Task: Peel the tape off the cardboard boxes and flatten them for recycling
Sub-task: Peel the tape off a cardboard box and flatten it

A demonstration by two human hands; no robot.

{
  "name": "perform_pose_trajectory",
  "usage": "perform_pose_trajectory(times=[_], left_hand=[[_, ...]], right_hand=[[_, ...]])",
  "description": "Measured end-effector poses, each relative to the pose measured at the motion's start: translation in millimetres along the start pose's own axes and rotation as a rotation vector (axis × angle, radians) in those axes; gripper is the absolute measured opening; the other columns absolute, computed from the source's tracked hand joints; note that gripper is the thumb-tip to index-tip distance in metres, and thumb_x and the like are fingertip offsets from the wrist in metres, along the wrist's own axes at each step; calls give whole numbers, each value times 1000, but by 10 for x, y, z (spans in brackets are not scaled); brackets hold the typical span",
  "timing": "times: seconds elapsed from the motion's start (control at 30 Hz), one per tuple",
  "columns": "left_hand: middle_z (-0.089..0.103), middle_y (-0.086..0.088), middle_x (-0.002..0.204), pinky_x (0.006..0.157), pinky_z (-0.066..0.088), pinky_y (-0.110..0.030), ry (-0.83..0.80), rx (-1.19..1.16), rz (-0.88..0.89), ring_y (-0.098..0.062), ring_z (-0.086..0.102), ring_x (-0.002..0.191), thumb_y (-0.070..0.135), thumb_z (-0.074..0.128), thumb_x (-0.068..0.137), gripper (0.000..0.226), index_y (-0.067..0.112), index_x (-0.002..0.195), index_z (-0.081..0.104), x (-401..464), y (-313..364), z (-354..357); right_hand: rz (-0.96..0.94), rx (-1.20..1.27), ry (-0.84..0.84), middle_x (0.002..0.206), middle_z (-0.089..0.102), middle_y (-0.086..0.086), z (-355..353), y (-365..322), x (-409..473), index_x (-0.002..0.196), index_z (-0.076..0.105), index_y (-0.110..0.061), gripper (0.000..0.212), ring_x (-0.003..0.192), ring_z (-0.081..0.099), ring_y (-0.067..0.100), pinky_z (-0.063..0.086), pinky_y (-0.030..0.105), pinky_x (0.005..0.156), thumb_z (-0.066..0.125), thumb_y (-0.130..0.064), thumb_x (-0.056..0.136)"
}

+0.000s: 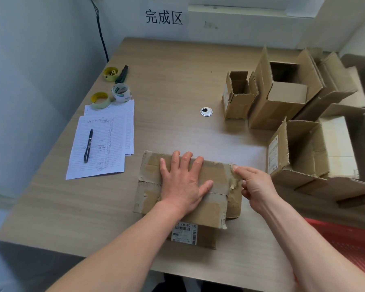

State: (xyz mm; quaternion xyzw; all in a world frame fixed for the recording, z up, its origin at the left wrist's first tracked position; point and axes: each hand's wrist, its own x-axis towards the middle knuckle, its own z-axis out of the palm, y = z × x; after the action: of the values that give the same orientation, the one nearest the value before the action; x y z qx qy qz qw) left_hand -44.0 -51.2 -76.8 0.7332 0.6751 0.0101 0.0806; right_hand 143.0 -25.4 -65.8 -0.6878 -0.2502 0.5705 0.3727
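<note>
**Left palm pins the box, right fingers pick at the tape**

Over on the left of the table (177,81), two yellow tape rolls (100,100) and a clear one (121,92) sit beside a small dark tool (122,73). Just nearer, lined sheets of paper (97,150) lie flat with a black pen (88,145) resting on top.

Centre stage now: the taped cardboard box (152,186) lies at the table's near edge, barcode label (184,233) facing the camera. The left hand (183,182) is spread flat on its top, fingers straight and fanned, pressing down. A grey cable port (206,111) sits in the tabletop beyond.

At the box's right end the right hand (255,186) has its fingers curled, thumb and fingertip pinching the ragged tape (233,180) at the upper corner, where the strip looks torn and lifted.

Further right, open cardboard boxes (282,98) stand crowded together, flaps up. A red surface (346,239) shows at the lower right. On the wall behind hangs a paper sign (163,16).
</note>
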Motion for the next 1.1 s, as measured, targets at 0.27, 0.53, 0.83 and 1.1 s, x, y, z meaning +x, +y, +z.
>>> perform_pose_trajectory(times=[0.27, 0.53, 0.83, 1.1], left_hand=[[17, 0, 158, 116, 1, -66, 16, -15, 7, -32, 3, 149, 72, 32, 91, 70, 35, 149, 18, 0, -3, -3], [13, 1, 157, 116, -1, -66, -1, -18, 6, -31, 0, 149, 72, 31, 92, 70, 36, 149, 14, -12, -11, 1], [12, 2, 158, 116, -2, -65, -10, -37, 11, -31, -2, 149, 72, 32, 92, 70, 36, 150, 14, -7, -32, 2], [13, 1, 158, 116, -3, -65, -16, -35, 17, -31, -2, 149, 71, 32, 92, 70, 36, 151, 14, 39, -41, -12]], right_hand=[[15, 357, 121, 75, 55, 10, 78, 61, -184, 83, 58, -3, 12, 59, 56, 17, 51, 25, 49, 56, -7, 95], [86, 359, 151, 66, 56, 6, 126, 69, -196, 78, 58, -6, 17, 55, 53, 16, 48, 26, 46, 61, -9, 94], [86, 255, 129, 88, 67, 10, 134, 171, -128, 103, 64, -10, 19, 74, 62, 19, 51, 33, 62, 68, -2, 85], [-359, -267, 311, 64, 68, 3, 181, 321, -131, 65, 67, -23, 47, 72, 66, 25, 53, 41, 69, 49, -51, 98]])
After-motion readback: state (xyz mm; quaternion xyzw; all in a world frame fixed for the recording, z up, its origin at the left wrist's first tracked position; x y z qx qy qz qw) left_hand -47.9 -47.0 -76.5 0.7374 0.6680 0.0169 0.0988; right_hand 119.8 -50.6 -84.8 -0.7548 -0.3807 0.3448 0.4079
